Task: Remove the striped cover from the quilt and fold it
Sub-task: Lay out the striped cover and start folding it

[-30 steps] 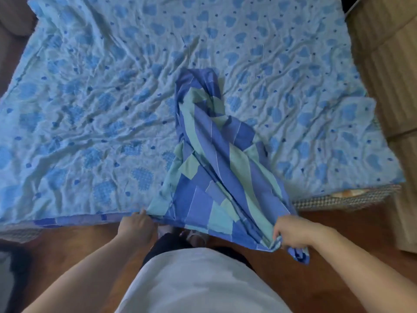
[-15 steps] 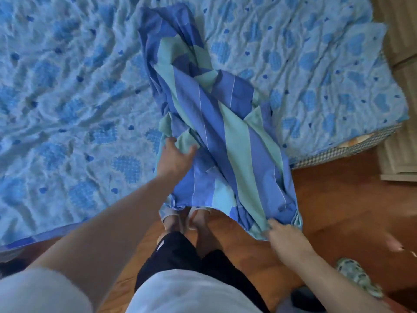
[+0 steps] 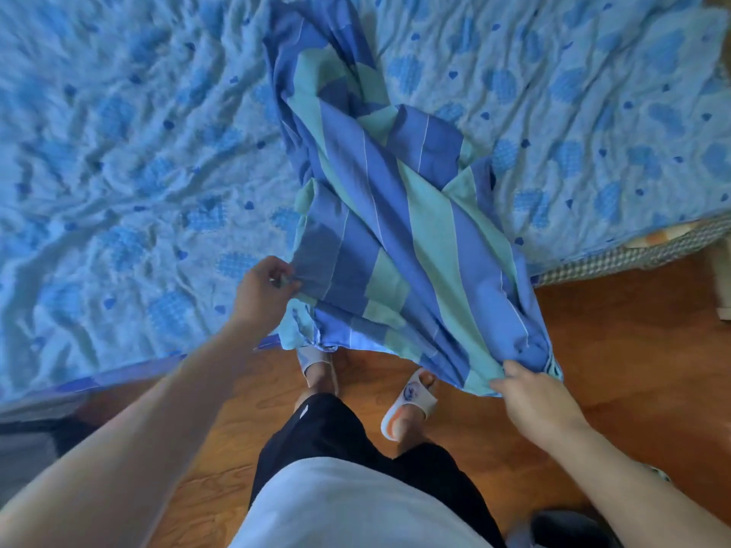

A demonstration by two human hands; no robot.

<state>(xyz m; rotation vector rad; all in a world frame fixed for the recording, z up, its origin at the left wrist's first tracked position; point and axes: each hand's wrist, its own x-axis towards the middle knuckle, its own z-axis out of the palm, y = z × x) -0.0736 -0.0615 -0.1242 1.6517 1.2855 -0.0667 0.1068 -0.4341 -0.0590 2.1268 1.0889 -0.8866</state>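
Note:
The striped cover, blue and teal with thin white lines, lies bunched in a long heap across the light blue quilt and hangs over the bed's near edge. My left hand pinches the cover's left edge above the quilt. My right hand grips the cover's lower right corner out over the floor. The cover's far end runs out of view at the top.
The quilt, patterned with darker blue patches, covers the bed. A checked mattress edge shows at the right. Below is a wooden floor with my feet in white slippers. A dark object sits at the lower left.
My left hand has moved from lying flat on the cover to pinching its left edge lower down. My right hand keeps its corner and has shifted right. The cover is spread wider.

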